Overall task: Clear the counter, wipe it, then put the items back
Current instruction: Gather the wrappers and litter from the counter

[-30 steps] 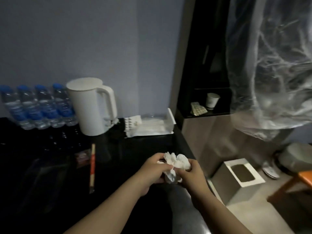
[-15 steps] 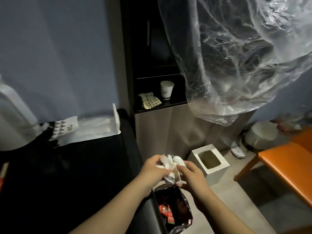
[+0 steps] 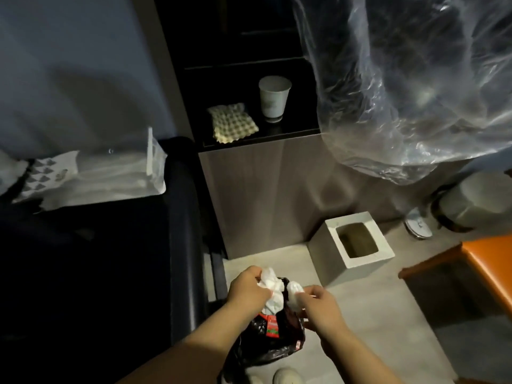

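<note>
White crumpled tissue point(image 3: 273, 286) gripped by left hand point(image 3: 248, 292), other end pinched by right hand point(image 3: 318, 303), above black bag point(image 3: 285, 345). Red wrappers point(image 3: 271, 327) seen inside; print unreadable.

A dark shelf point(image 3: 260, 137) sits at twelve o'clock. On it a white paper cup point(image 3: 274, 97) stands upright, and a pale waffle-textured pad point(image 3: 234, 122) lies just beside the cup, at its eight o'clock. Below the shelf is a grey-brown cabinet front point(image 3: 263, 195). A crumpled clear plastic sheet point(image 3: 410, 87) fills the view from one to two o'clock and overlaps the shelf's right end.

On the grey floor point(image 3: 388, 314) a square white box point(image 3: 331, 221) with an open top stands at four o'clock. A round grey bin point(image 3: 476, 200) is at three, with a flat white object point(image 3: 418, 224) of unclear kind at its seven o'clock. An orange seat point(image 3: 490, 261) is cut by the right edge at four. A pale shoe tip point(image 3: 286, 376) shows at six. A blue-grey wall point(image 3: 77, 65) fills ten o'clock.
</note>
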Tool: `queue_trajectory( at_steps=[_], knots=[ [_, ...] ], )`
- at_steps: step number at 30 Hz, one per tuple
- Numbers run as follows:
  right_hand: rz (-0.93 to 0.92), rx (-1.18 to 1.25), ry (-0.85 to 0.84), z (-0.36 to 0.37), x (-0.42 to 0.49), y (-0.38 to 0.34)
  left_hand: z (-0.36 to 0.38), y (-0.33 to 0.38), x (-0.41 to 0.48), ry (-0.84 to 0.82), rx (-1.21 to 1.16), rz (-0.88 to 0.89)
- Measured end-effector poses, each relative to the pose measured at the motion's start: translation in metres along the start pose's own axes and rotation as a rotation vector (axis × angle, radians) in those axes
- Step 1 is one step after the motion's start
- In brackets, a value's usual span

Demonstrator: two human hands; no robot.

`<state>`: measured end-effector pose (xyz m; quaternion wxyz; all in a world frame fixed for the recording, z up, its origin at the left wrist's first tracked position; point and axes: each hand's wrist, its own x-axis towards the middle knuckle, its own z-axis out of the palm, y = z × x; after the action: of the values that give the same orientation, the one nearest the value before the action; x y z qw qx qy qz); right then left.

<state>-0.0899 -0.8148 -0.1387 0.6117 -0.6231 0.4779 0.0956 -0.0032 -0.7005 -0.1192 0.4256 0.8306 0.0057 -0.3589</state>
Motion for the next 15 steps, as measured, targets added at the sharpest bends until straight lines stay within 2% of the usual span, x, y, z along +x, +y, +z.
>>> queue_trajectory(
  at_steps=[6,10,15],
  knots=[
    [0.118,-0.138,-0.223,0.0,0.043,0.019,0.019,-0.03,0.023,-0.005,0.115,-0.205],
    [0.092,-0.219,-0.228,-0.01,0.057,0.025,0.031,-0.041,0.03,0.033,0.142,-0.276],
    [0.011,-0.322,-0.247,-0.023,0.057,0.01,0.034,-0.03,0.019,0.121,0.181,-0.247]
  ],
)
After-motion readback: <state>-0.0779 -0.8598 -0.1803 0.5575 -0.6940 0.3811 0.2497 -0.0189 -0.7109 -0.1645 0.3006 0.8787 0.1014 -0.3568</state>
